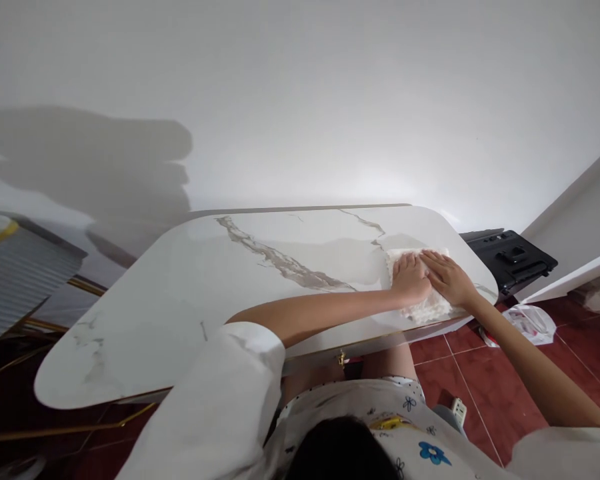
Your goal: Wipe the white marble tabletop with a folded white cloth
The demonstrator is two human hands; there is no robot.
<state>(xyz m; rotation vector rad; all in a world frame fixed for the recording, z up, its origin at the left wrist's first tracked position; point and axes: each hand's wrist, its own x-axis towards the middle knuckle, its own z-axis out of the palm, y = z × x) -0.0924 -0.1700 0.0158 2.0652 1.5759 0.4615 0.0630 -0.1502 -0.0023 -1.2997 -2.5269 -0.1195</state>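
Observation:
A folded white cloth (427, 311) with a fluffy edge lies on the right part of a white marble-patterned table (180, 293). My left hand (411, 277) presses down on the cloth, its fingers bent and close together as if gripping it. Beside it, touching it, my right hand (449, 277) rests on the cloth with fingers stretched out flat. My left forearm crosses low over the tabletop. Both palms and the cloth under them are hidden.
A white wall (300, 107) stands behind the table. To the right are a black case (517, 260) and a clear plastic bag (533, 323) on red floor tiles (485, 373). A power strip (459, 412) lies below. A grey ribbed piece (20, 280) stands at left.

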